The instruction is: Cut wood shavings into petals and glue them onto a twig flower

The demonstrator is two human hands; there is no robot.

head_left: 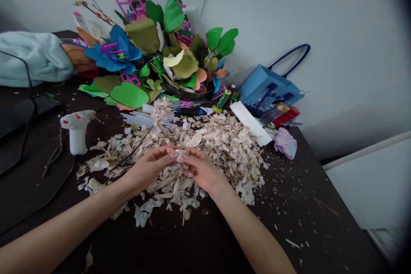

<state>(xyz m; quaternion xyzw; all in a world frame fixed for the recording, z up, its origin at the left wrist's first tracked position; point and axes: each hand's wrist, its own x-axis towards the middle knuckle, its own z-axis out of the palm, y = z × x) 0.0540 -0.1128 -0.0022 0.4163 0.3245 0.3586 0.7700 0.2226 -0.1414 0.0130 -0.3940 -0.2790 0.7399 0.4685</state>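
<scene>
Both hands meet over a heap of pale dried petals or flakes on the dark table. Between the fingertips is a small whitish petal-like piece. My left hand pinches its left side, and my right hand pinches the other side. Just behind my left hand, a thin brown stem topped with a pale pink flower cluster leans across the heap. Whether the stem touches my hand I cannot tell.
A white glue gun stands at left with its cord. Behind the heap are paper leaves and flowers, translucent sticks, a green thread spool, a white strip, a blue bag and a crumpled lilac cloth.
</scene>
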